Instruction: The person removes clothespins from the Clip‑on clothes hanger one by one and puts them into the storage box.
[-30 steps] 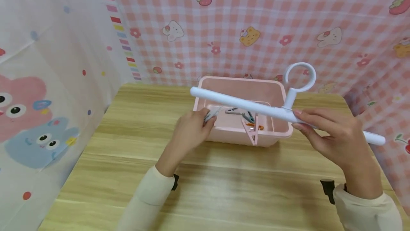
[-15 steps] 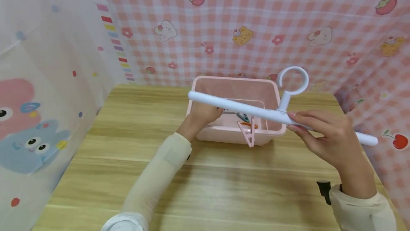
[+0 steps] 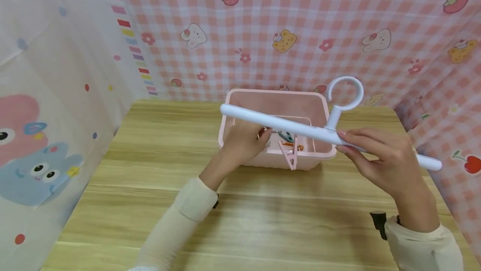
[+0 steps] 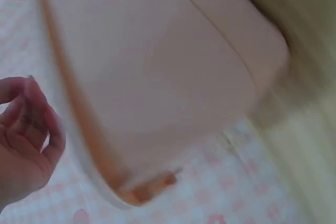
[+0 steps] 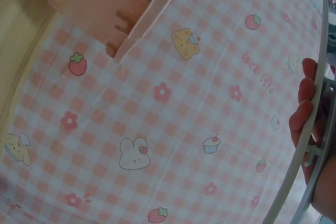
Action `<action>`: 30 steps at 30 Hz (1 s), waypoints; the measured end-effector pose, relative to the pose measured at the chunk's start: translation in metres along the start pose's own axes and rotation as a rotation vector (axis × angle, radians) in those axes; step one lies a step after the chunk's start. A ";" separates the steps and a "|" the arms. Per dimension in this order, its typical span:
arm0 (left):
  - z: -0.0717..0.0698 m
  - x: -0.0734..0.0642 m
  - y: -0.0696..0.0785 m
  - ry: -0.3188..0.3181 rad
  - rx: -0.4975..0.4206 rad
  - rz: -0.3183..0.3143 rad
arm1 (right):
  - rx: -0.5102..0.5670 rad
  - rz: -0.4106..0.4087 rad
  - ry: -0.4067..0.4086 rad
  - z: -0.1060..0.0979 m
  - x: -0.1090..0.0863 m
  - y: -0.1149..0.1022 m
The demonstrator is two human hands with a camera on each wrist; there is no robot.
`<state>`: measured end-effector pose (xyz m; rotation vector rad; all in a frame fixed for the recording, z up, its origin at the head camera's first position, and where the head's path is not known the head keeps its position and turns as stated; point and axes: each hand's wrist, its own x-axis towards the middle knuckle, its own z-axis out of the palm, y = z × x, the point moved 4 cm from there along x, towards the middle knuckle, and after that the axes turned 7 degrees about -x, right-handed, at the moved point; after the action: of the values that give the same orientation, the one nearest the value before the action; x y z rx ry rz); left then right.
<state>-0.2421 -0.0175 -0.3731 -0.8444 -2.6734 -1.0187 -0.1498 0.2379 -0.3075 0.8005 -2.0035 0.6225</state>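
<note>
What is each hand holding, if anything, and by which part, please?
Right hand: white hanger, by its bar beside the hook. Left hand: cannot be told.

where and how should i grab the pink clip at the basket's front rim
Probably pinch the pink clip by its two spread upper arms, coming from the near side. They splay apart at the top and meet at the lower tip, which shows in front of the basket, leaving two opposite sides to squeeze. This should avoid the white hanger, whose bar passes just above it in the head view.
</note>
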 end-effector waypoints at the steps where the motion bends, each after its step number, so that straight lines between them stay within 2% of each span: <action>1: 0.000 -0.006 0.005 -0.026 -0.116 -0.034 | 0.000 0.000 0.007 0.001 0.000 0.000; 5: 0.006 -0.025 0.022 -0.107 -0.576 -0.091 | -0.002 0.012 0.031 0.004 0.001 -0.001; 7: 0.009 -0.033 0.028 -0.137 -0.762 -0.113 | -0.013 0.020 0.040 0.006 0.002 -0.001; 9: 0.011 -0.040 0.033 -0.153 -0.917 -0.136 | -0.028 0.027 0.046 0.008 0.002 -0.002; 11: 0.011 -0.046 0.039 -0.173 -1.034 -0.137 | -0.043 0.026 0.050 0.010 0.002 -0.003; 14: 0.011 -0.054 0.046 -0.196 -1.155 -0.129 | -0.057 -0.004 0.057 0.014 0.003 -0.007; 17: 0.015 -0.059 0.049 -0.188 -1.207 -0.146 | -0.062 -0.048 0.053 0.019 0.004 -0.011; 22: 0.020 -0.065 0.050 -0.109 -1.245 -0.203 | -0.061 -0.098 0.011 0.026 0.005 -0.017; 25: 0.019 -0.068 0.050 -0.061 -1.273 -0.202 | -0.071 -0.107 -0.009 0.028 0.007 -0.018; 27: 0.018 -0.069 0.050 -0.065 -1.364 -0.191 | -0.076 -0.109 -0.011 0.028 0.008 -0.017; 30: 0.015 -0.071 0.049 -0.117 -1.529 -0.152 | -0.062 -0.107 -0.004 0.028 0.009 -0.017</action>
<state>-0.1550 -0.0096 -0.3810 -0.7787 -1.5639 -3.1043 -0.1564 0.2050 -0.3120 0.8651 -1.9595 0.4953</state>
